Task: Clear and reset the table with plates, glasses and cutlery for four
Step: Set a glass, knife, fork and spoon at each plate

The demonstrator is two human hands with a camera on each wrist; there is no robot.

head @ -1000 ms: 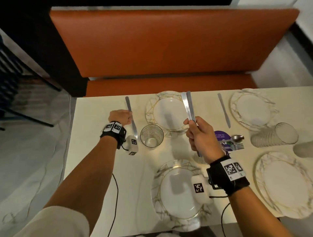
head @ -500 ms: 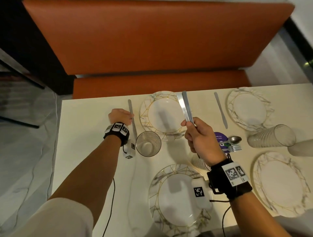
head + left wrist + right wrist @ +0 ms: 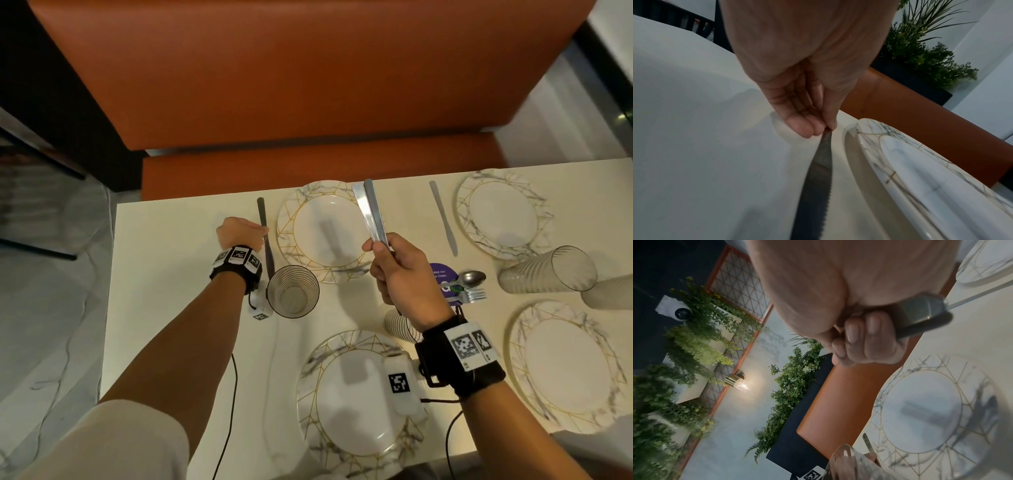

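Note:
My left hand pinches a table knife that lies on the white table, left of the far-left marble plate. In the left wrist view thumb and fingertips pinch the knife beside the plate. My right hand is raised above the table and grips two knives upright in its fist, handles in the curled fingers. An upright glass stands by my left wrist.
Three more marble plates sit near left, far right and near right. Another knife, a spoon and fork on a purple card, a tipped glass and a glass under my right wrist lie about. An orange bench backs the table.
My left hand has stayed on the knife left of the plate. My right hand holds its two knives much as before. The head view has shifted slightly.

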